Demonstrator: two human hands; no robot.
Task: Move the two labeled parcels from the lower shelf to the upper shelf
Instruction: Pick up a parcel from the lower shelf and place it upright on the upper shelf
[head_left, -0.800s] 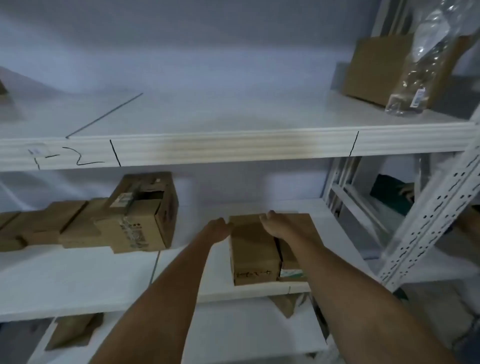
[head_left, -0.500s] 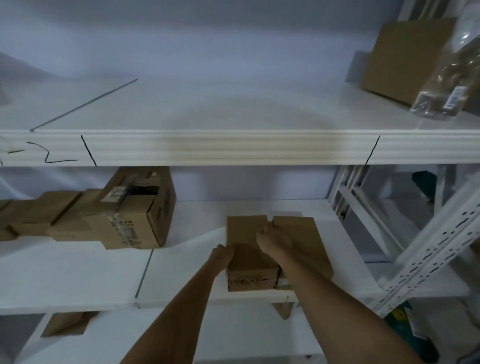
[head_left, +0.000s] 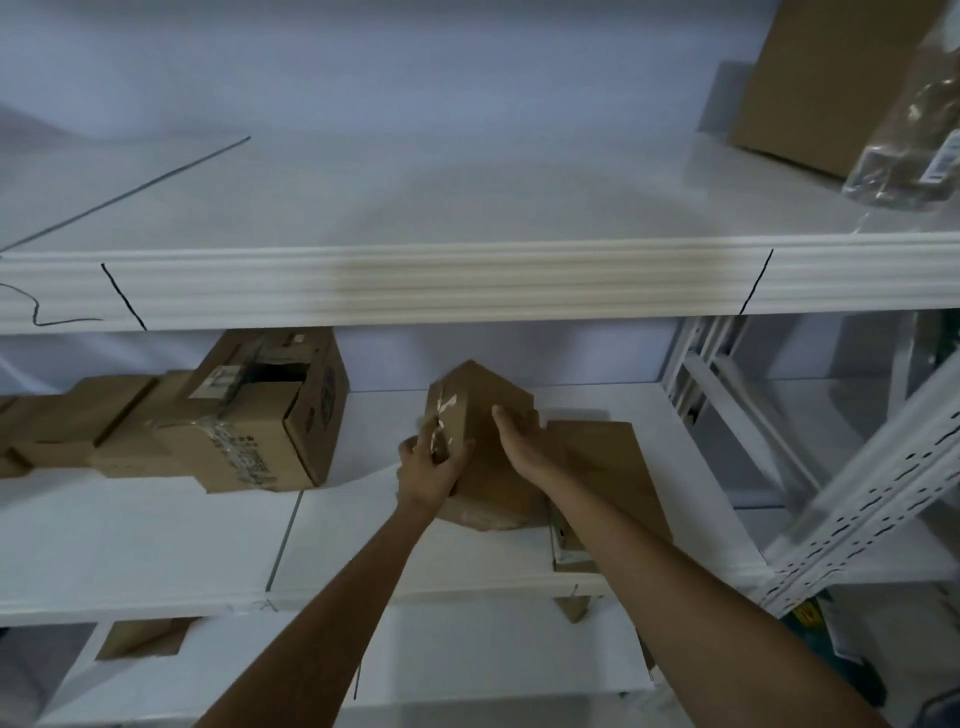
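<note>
A: Centre of frame, what are the hands doing?
B: Both are gripping one parcel (head_left: 480, 447), tilted up on a corner. Left hand (head_left: 428, 470) is clamping its taped left face, fingers curling over the edge. Right hand (head_left: 524, 441) is pressing flat on the right face, fingers spread along it. So each grip is closing on the same parcel.
A: Is it off the shelf?
B: The far end is lifting; the near bottom edge looks close to the lower shelf (head_left: 156, 530) (can't tell if it's touching).
A: The other one?
B: Second parcel (head_left: 613, 467) is lying flat just right of it, centre-right, partly hidden under the right forearm, reaching the shelf's front edge.
A: Upper shelf?
B: Upper shelf (head_left: 467, 286) is crossing the middle of the frame. A brown box (head_left: 810, 88) and a clear plastic bag (head_left: 914, 130) are sitting at upper right.
A: Left side?
B: An opened taped carton (head_left: 260, 415) and flatter boxes (head_left: 78, 415) are sitting at middle left on the lower shelf, well apart from the hands.
</note>
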